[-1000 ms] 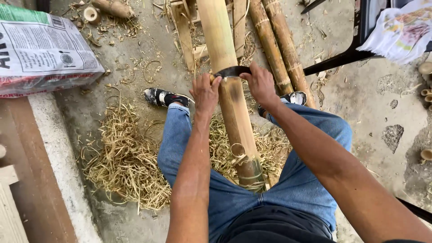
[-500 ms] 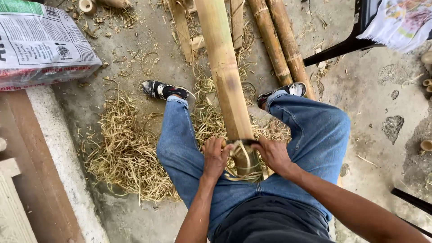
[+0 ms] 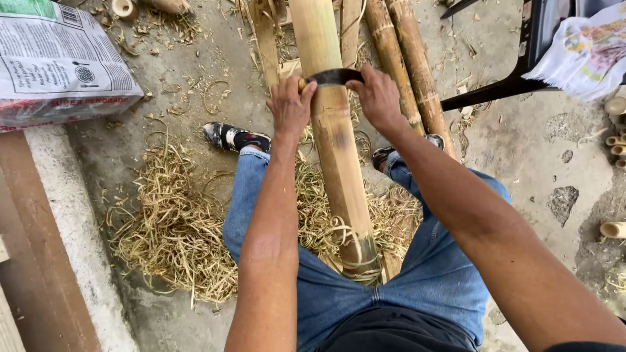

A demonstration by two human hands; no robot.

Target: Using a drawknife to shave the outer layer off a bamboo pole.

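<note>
Bamboo pole point(image 3: 336, 140): thick and pale, it runs from between the person's knees away up the frame, its near end ringed with curled strips
Shavings point(image 3: 173, 228): a wide straw-coloured heap on the concrete, left of the left leg and under the pole
Sack point(image 3: 55, 62): top-left corner, a flat printed bag lying on the ground, grey-white with black print, a green band above and a red stripe along its lower edge
Cloth point(image 3: 587, 52): top right, white with a flowered pattern, draped over a dark chair frame
Spare poles point(image 3: 404, 72): two thinner brown ones lying just right of the thick one
Left hand point(image 3: 291, 107): fingers closed round the blade's left end
Right hand point(image 3: 377, 98): fingers wrapped over the right end
Curved blade point(image 3: 334, 77): dark, set across the pole far up its length
Doing it well: probably an even pull with both wrists level, keeping the edge shallow so only skin lifts
</note>
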